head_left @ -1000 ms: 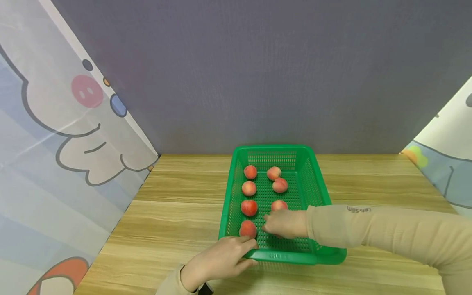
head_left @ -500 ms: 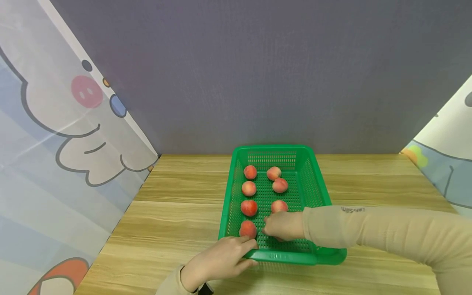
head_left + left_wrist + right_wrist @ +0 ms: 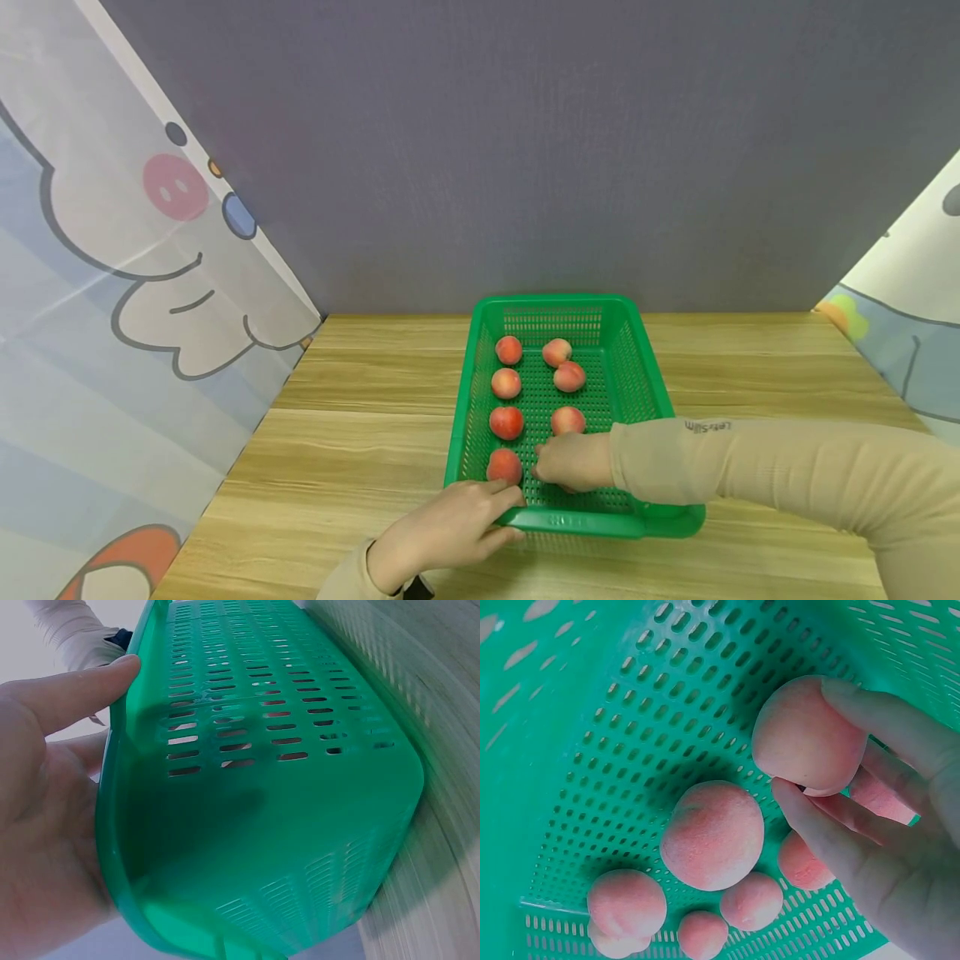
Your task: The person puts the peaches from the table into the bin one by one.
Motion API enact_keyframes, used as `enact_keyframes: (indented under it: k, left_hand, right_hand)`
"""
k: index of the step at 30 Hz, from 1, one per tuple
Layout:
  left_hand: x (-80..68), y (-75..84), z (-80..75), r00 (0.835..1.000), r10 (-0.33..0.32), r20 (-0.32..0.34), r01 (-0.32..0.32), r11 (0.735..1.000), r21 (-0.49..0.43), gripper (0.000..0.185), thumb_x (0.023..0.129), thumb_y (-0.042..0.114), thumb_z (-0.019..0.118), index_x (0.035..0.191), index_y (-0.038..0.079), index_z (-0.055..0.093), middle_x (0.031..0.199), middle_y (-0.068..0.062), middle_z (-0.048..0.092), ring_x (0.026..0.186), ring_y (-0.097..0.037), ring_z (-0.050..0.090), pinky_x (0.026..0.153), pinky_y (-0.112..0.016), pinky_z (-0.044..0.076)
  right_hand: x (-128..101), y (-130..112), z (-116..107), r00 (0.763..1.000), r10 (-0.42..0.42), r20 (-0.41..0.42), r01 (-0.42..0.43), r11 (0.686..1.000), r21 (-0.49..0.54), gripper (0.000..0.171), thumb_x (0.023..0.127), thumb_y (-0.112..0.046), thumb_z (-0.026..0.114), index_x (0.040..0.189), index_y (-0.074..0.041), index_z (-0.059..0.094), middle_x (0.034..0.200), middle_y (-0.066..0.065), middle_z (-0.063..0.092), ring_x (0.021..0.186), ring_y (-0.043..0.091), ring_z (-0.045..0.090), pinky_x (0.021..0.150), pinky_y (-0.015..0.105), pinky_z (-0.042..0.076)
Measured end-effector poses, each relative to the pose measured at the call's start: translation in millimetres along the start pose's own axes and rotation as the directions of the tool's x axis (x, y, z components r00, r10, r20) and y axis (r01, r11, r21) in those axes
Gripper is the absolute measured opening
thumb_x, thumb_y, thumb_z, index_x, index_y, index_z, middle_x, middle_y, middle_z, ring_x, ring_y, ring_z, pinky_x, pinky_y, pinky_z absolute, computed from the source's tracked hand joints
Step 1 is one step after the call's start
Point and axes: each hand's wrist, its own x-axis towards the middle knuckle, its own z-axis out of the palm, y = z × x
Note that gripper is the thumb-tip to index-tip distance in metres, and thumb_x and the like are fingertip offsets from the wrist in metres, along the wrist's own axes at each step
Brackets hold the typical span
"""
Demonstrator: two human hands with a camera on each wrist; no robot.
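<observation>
Green plastic basket (image 3: 643, 379) sits on the wood-grain surface (image 3: 352, 433), rectangular, rounded corners, walls and floor perforated with small slots, smooth solid rim. Left wrist view shows the plastic slightly glossy and the slots in neat rows.

Left hand (image 3: 442, 529) grips the basket's near-left rim: thumb over the top edge, palm against the outside wall, fingers curled round the corner.

Right hand (image 3: 573, 461) is inside the basket at its near end, sleeve in beige knit fabric crossing the near-right rim. Fingers and thumb pinch a peach (image 3: 806, 735); in the right wrist view the fingertips wrap its top and underside. The fruit is round, matte and fuzzy, pink-red fading to pale cream, with a shallow crease. It looks raised just off the basket floor, but contact underneath is hidden by the fingers, so can't confirm.

Other peaches lie on the basket floor in two rough columns: four down the left side, the nearest one (image 3: 503, 466) just beside the left hand's fingertips, and three on the right beyond the right hand, two of those touching at the far end. Same fuzzy skin, similar shape.

Behind the basket: plain grey-purple wall (image 3: 525, 150); printed cartoon curtain (image 3: 112, 275) to the basket's left.
</observation>
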Motion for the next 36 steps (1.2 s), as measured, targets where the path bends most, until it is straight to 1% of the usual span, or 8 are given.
enact_keyframes:
  k: [11, 18, 21, 27, 30, 36]
  left_hand:
    - [0.1, -0.3, 0.5, 1.000, 0.003, -0.004, -0.003, 1.000, 0.008, 0.018, 0.083, 0.027, 0.061, 0.094, 0.013, 0.056, 0.082, 0.007, 0.056, 0.065, 0.005, 0.045, 0.059, -0.010, 0.039]
    - [0.0, 0.0, 0.3, 1.000, 0.004, -0.006, -0.004, 1.000, 0.009, 0.018, 0.083, 0.027, 0.061, 0.094, 0.013, 0.056, 0.083, 0.007, 0.056, 0.066, 0.005, 0.047, 0.060, -0.010, 0.040]
    - [-0.1, -0.3, 0.2, 1.000, 0.003, -0.008, -0.003, 1.000, 0.005, 0.018, 0.083, 0.027, 0.061, 0.094, 0.013, 0.056, 0.083, 0.007, 0.056, 0.065, 0.005, 0.046, 0.060, -0.010, 0.040]
    - [0.1, -0.6, 0.2, 1.000, 0.001, -0.009, -0.001, 1.000, -0.004, 0.018, 0.083, 0.027, 0.061, 0.093, 0.013, 0.056, 0.082, 0.007, 0.056, 0.064, 0.005, 0.044, 0.059, -0.009, 0.039]
    - [0.1, -0.5, 0.1, 1.000, 0.000, -0.006, 0.000, 1.000, -0.009, 0.018, 0.083, 0.027, 0.061, 0.093, 0.013, 0.056, 0.082, 0.007, 0.056, 0.064, 0.005, 0.044, 0.059, -0.009, 0.038]
    - [-0.4, -0.9, 0.8, 1.000, 0.000, -0.009, 0.000, 1.000, -0.003, 0.018, 0.083, 0.027, 0.061, 0.093, 0.013, 0.056, 0.082, 0.007, 0.056, 0.064, 0.005, 0.044, 0.059, -0.009, 0.039]
  right_hand:
    - [2.0, -1.4, -0.5, 0.999, 0.026, 0.028, -0.025, 0.999, -0.037, 0.031, 0.080, -0.006, 0.063, 0.106, -0.023, 0.062, 0.121, 0.000, 0.054, 0.108, 0.018, 0.052, 0.085, 0.029, 0.044]
    - [1.9, -1.8, -0.4, 0.999, 0.029, 0.030, -0.027, 0.998, -0.060, 0.030, 0.079, -0.007, 0.064, 0.105, -0.022, 0.062, 0.119, 0.000, 0.055, 0.106, 0.017, 0.053, 0.083, 0.027, 0.045]
    - [1.8, -1.2, -0.5, 0.999, 0.024, 0.021, -0.023, 0.997, -0.075, 0.028, 0.079, -0.007, 0.063, 0.104, -0.021, 0.062, 0.118, 0.001, 0.056, 0.105, 0.017, 0.053, 0.083, 0.026, 0.045]
    - [1.3, 0.4, -0.1, 1.000, 0.024, 0.008, -0.024, 0.997, -0.071, 0.022, 0.079, -0.006, 0.064, 0.096, -0.020, 0.063, 0.117, 0.002, 0.057, 0.100, 0.016, 0.056, 0.080, 0.024, 0.046]
    - [-0.3, 0.5, -1.7, 1.000, 0.028, 0.009, -0.027, 0.997, -0.077, 0.026, 0.077, -0.007, 0.067, 0.098, -0.020, 0.063, 0.119, 0.002, 0.056, 0.098, 0.016, 0.057, 0.077, 0.023, 0.047]
    - [-4.4, -1.0, -7.8, 0.998, 0.057, 0.021, -0.055, 0.996, -0.066, 0.044, 0.070, -0.008, 0.073, 0.110, -0.024, 0.061, 0.124, 0.002, 0.052, 0.105, 0.018, 0.053, 0.081, 0.026, 0.046]
